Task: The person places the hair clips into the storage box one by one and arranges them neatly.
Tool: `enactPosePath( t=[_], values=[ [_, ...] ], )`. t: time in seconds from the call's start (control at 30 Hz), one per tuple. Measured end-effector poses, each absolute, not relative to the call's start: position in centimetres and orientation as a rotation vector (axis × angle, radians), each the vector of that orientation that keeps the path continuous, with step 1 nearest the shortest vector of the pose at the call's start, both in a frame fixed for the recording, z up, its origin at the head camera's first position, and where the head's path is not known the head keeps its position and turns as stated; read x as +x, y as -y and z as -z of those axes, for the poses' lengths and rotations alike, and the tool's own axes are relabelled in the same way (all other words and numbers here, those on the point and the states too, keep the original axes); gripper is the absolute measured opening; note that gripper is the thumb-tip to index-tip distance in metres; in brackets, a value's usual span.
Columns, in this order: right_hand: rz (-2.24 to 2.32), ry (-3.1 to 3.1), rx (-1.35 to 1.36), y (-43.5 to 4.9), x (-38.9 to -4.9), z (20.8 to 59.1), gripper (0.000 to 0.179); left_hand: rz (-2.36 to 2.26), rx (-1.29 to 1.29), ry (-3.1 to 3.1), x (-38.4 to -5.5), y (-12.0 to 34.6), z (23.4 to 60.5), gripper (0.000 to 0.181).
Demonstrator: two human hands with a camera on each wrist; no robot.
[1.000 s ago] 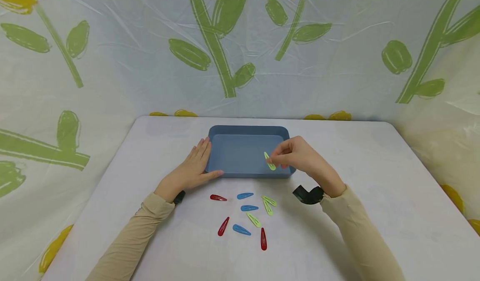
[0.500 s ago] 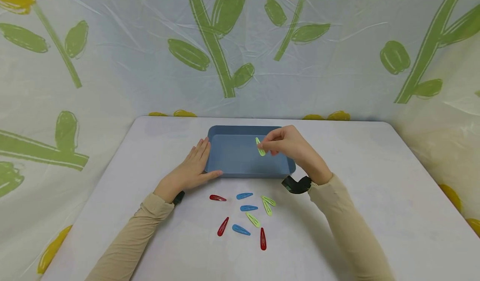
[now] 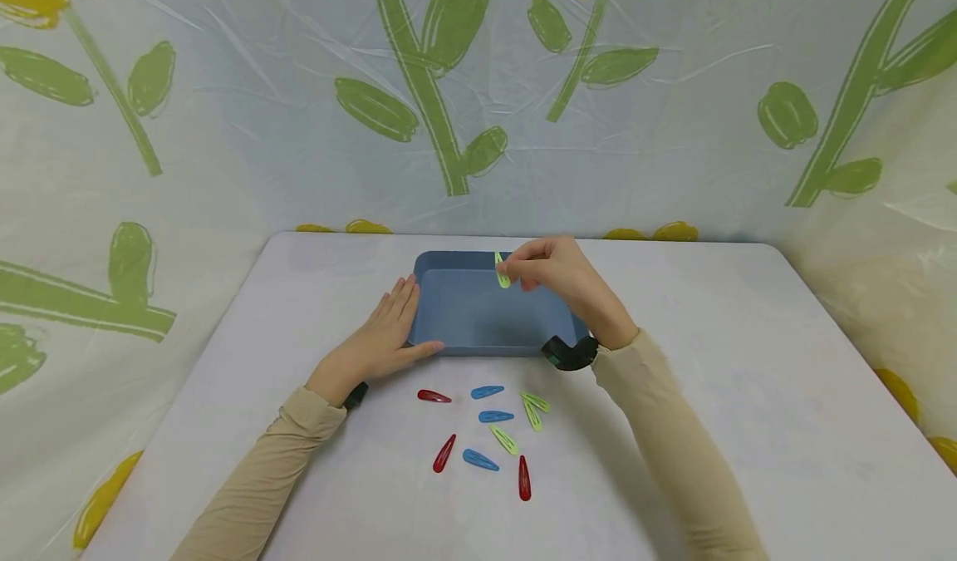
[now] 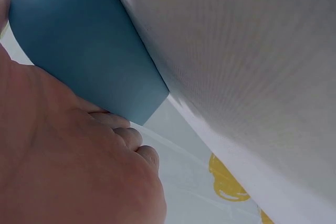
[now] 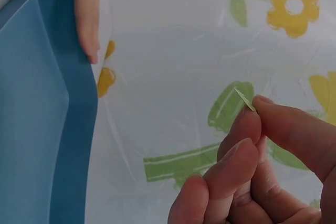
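Between thumb and fingertips my right hand (image 3: 557, 274) pinches a lime-green snap hair clip (image 3: 502, 271), held up over the far side of the blue tray (image 3: 478, 351). In the right wrist view the same clip (image 5: 244, 100) shows edge-on at the fingertips. My left hand (image 3: 381, 332) lies with straight fingers along the tray's left wall, its thumb at the near left corner. The left wrist view shows that palm (image 4: 79, 150) against the tray's outer side (image 4: 84, 40). The visible tray floor is bare.
On the white table (image 3: 299, 494) in front of the tray lie several loose clips: red (image 3: 444, 453), blue (image 3: 480, 460) and lime-green (image 3: 504, 440). Two green clips (image 3: 535, 401) touch at one end. A flower-print curtain (image 3: 262, 129) hangs behind the table.
My right hand has carried the green clip leftward and away from me, from the tray's near right part to its far side. The left hand has stayed at the tray's wall.
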State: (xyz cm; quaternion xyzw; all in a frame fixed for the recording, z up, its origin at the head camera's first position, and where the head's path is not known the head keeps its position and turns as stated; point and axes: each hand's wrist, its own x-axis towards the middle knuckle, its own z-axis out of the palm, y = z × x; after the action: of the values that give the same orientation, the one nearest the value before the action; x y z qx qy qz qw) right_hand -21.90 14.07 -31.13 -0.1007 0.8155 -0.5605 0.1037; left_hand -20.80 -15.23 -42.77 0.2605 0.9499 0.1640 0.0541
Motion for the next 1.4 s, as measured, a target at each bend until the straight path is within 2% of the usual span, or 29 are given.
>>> enactPosePath(
  t=[0.17,0.63,0.93,1.4],
  values=[
    [1.748,-2.376,-0.314,-13.1,-22.6,31.0,0.021,-0.499,0.79,-2.883,-20.8,15.2,42.8,0.109],
    [1.968,-2.221,-0.26,-10.9,-25.7,31.8,0.031,-0.495,0.799,-2.892,-20.8,15.3,43.0,0.11],
    [2.091,-2.077,-0.222,-9.6,-27.0,32.4,0.018,-0.484,0.773,-2.885,-20.9,15.3,43.1,0.111],
    [2.049,-2.021,-0.14,-8.0,-28.8,34.4,0.023,-0.502,0.789,-2.893,-20.9,15.3,43.0,0.111]
  ],
)
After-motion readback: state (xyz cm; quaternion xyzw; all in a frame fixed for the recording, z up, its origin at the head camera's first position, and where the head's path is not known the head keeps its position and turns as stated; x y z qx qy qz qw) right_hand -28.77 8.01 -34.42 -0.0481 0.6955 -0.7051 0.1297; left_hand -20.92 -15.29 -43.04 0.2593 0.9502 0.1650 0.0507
